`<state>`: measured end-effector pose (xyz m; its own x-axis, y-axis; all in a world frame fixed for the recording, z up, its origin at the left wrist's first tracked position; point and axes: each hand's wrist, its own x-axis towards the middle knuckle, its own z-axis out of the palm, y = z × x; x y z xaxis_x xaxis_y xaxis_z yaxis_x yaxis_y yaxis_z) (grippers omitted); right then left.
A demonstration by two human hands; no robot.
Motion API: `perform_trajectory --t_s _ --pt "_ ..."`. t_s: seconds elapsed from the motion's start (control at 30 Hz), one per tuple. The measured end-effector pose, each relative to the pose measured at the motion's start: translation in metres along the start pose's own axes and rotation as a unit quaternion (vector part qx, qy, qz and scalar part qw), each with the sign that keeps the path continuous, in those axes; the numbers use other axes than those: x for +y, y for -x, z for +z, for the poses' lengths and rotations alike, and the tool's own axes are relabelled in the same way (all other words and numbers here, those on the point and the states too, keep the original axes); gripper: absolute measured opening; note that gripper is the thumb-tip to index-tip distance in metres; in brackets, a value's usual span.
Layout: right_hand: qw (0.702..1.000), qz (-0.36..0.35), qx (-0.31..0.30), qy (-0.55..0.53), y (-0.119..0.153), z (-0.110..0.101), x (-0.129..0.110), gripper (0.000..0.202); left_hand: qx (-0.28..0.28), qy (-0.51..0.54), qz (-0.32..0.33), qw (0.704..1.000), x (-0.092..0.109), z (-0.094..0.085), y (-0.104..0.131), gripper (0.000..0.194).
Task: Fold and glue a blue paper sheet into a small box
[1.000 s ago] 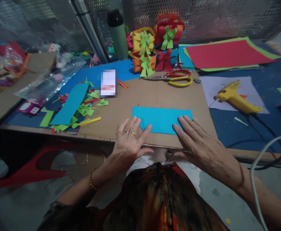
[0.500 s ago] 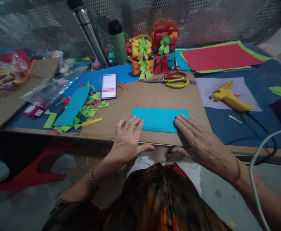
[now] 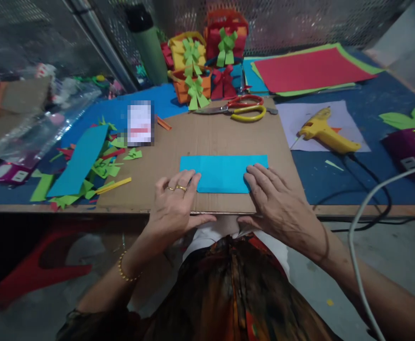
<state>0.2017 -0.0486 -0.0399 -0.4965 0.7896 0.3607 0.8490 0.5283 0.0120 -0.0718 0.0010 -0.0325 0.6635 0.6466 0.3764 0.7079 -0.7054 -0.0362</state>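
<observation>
A folded strip of bright blue paper [image 3: 223, 174] lies flat on a brown cardboard sheet [image 3: 207, 135], near the table's front edge. My left hand [image 3: 175, 199], with rings on it, rests its fingertips on the strip's left end. At the right end, the fingers of my right hand [image 3: 274, 194] lie flat on the paper. Both hands are open, fingers stretched forward and thumbs below the table edge. Faint crease lines cross the strip. Scissors [image 3: 248, 109] with one red and one yellow handle lie beyond it on the cardboard.
Paper scraps [image 3: 104, 168] and a longer blue strip [image 3: 81, 161] lie to the left. On the right, a yellow glue gun [image 3: 330, 135] rests on pale paper, its cord trailing. Small paper baskets [image 3: 191, 52], a green bottle [image 3: 146, 47] and coloured sheets [image 3: 313, 71] stand or lie behind.
My view has shifted, so the table's things appear farther left and mostly a little higher. Both hands stay at the two ends of the blue strip, with little visible movement against it.
</observation>
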Motion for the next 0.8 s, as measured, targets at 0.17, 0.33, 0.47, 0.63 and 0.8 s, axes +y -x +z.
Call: perform_trajectory --t_s 0.17,0.33,0.47,0.63,0.8 --pt "0.998 -0.013 0.007 -0.065 0.005 -0.008 0.012 0.088 0.005 0.012 0.002 1.0 0.001 0.0 0.004 0.099" --pt "0.986 0.04 0.08 -0.143 0.001 -0.032 0.034 0.056 0.058 0.128 0.002 0.99 -0.026 -0.012 -0.001 0.074" --pt "0.99 0.026 0.086 -0.113 -0.019 -0.032 0.045 0.04 0.053 0.097 -0.039 0.993 -0.048 -0.026 -0.02 0.05" --pt "0.997 -0.015 0.02 -0.07 -0.028 -0.016 0.044 0.038 -0.11 0.13 0.018 0.985 -0.05 -0.026 -0.039 0.053" --pt "0.99 -0.003 0.031 -0.135 -0.016 -0.019 0.045 0.03 -0.057 0.129 0.033 0.989 -0.046 -0.016 -0.035 0.021"
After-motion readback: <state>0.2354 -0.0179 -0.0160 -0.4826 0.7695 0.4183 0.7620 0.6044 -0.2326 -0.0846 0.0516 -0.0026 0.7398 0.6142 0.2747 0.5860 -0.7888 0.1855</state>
